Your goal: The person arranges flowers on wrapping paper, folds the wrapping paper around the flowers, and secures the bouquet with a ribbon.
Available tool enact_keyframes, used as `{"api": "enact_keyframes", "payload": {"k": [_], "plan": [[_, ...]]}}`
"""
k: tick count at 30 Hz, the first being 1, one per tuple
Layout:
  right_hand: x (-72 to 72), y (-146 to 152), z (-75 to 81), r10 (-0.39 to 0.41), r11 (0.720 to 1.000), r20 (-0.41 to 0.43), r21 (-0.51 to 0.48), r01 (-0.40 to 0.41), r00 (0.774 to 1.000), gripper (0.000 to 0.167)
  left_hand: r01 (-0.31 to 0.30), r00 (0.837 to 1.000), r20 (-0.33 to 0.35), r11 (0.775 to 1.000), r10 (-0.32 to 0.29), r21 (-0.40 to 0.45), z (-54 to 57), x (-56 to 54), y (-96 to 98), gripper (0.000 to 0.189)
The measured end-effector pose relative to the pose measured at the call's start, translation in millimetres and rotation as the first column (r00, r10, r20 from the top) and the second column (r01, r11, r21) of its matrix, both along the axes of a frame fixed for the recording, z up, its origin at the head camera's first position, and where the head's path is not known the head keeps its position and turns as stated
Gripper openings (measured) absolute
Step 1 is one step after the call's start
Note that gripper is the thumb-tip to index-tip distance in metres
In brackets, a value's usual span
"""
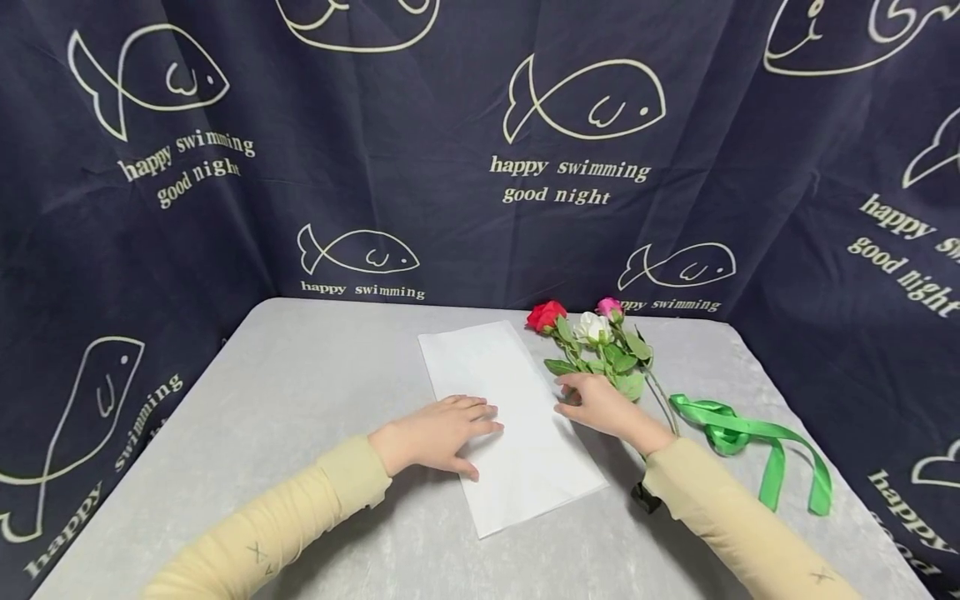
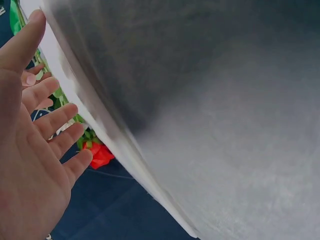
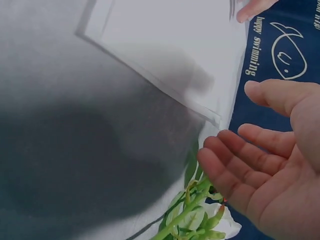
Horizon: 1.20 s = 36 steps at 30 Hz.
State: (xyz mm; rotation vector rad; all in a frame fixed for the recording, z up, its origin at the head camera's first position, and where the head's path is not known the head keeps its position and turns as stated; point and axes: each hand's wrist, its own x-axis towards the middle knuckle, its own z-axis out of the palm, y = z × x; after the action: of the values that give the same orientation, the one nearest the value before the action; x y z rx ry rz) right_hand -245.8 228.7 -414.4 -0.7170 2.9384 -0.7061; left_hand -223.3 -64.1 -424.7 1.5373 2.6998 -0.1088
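Observation:
A folded sheet of white paper (image 1: 525, 475) lies slantwise on the grey tabletop in the head view. My left hand (image 1: 438, 433) is over its left side, palm down and fingers spread. At the paper's right edge is my right hand (image 1: 603, 404), its fingers loosely bent with nothing between them. In the right wrist view, the right fingertips (image 3: 210, 155) show near a corner of the paper (image 3: 165, 40). Just beyond that hand lie a red rose (image 1: 546, 316), a white rose (image 1: 591, 327) and a pink rose (image 1: 610, 309) with green leaves; the right forearm partly hides their stems.
Loosely coiled green ribbon (image 1: 750, 427) lies to the right of the roses, its ends trailing toward the front. A small black object (image 1: 645, 497) shows beside the right cuff. Dark blue fish-print curtain (image 1: 465, 167) surrounds the back and sides of the table (image 1: 322, 358).

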Motion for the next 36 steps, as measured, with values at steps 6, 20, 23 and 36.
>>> {"api": "enact_keyframes", "payload": {"k": [6, 20, 23, 36], "plan": [[0.2, -3, -8.3, -0.016, 0.999, 0.021, 0.044, 0.015, 1.0, 0.037, -0.016, 1.0, 0.025, 1.0, 0.016, -0.013, -6.2, 3.0, -0.3, 0.074], [-2.6, -5, -7.2, -0.089, 0.994, 0.099, 0.065, 0.082, 0.991, 0.02, -0.06, 0.994, 0.092, 0.998, 0.06, 0.003, -7.4, -0.5, 0.0, 0.072], [-4.4, -4, -7.6, -0.097, 0.994, 0.131, 0.052, 0.091, 0.987, 0.018, -0.071, 0.991, 0.111, 0.997, 0.071, 0.004, -5.4, -1.2, 0.6, 0.072], [-3.7, 1, -9.1, -0.166, 0.983, 0.278, -0.033, 0.182, 0.946, 0.019, -0.09, 0.985, 0.149, 0.996, 0.088, 0.003, 0.6, -0.6, 5.4, 0.07]]}}
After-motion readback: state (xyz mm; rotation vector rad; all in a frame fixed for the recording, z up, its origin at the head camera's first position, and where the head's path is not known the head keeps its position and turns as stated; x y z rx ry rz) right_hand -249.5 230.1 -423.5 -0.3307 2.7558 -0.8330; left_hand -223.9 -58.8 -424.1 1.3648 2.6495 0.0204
